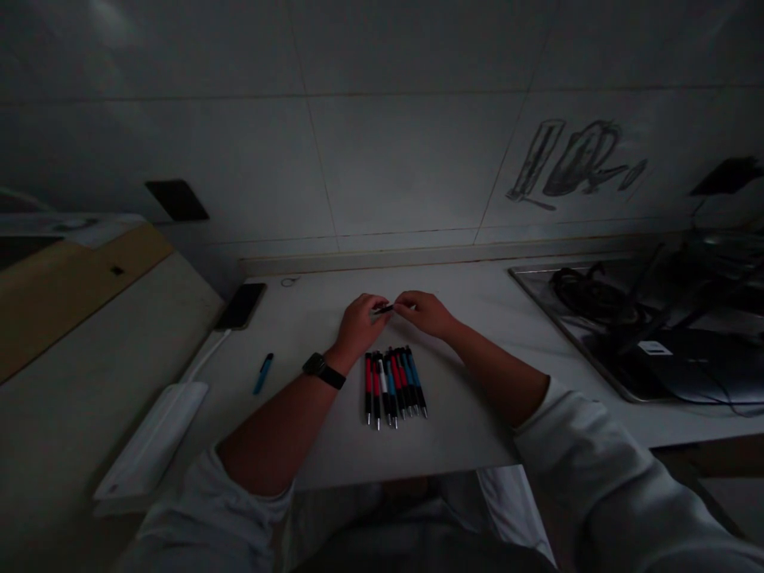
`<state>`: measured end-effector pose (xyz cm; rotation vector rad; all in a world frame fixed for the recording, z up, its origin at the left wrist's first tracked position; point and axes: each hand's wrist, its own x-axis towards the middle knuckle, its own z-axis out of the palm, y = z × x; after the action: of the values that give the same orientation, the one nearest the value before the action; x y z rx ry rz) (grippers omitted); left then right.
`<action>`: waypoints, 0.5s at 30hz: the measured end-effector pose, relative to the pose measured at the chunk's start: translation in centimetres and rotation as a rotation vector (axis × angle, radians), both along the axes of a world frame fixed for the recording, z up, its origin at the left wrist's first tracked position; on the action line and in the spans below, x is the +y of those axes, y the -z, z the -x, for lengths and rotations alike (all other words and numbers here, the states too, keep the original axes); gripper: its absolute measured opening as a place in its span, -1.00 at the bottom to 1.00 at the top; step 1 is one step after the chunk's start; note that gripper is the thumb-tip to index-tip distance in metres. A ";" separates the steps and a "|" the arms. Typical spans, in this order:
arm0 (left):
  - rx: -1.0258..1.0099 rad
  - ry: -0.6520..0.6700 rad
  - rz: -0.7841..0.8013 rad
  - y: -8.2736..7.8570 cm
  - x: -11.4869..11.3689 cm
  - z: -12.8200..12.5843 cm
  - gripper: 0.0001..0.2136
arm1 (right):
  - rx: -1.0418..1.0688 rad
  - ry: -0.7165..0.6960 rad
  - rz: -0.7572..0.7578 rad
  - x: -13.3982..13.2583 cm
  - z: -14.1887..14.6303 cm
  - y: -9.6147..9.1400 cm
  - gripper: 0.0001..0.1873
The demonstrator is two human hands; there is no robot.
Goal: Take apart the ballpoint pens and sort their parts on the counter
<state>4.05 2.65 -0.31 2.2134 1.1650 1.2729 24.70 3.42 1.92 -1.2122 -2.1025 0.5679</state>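
My left hand (360,318) and my right hand (425,312) meet over the white counter, fingers closed around a small dark pen part (385,309) between them. Its exact kind is hard to make out in the dim light. Just below my hands lies a row of several pens (394,386) in red, white, blue and black, side by side with their silver tips toward me. Off to the left, a short blue pen piece (263,374) with a dark end lies alone. A black watch (323,369) is on my left wrist.
A phone (242,306) with a white cable lies at the counter's left, near a white power bank-like block (152,442). A wooden-edged board (89,294) stands far left. On the right, a metal-rimmed cooktop (573,350) bears cables and a dark laptop-like item (704,362).
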 end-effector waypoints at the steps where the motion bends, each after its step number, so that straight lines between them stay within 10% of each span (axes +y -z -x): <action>1: 0.010 0.008 -0.004 -0.2 0.0 0.2 -0.75 | 0.039 0.019 0.002 -0.1 -0.1 0.1 -0.76; 15: 0.024 -0.020 -0.017 -1.3 -2.3 3.0 -0.86 | 0.232 -0.002 0.119 -0.7 -1.2 0.8 -0.62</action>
<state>1.06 0.36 1.03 2.2406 1.1923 1.2722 25.90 2.70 1.09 -1.1493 -1.8969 0.8048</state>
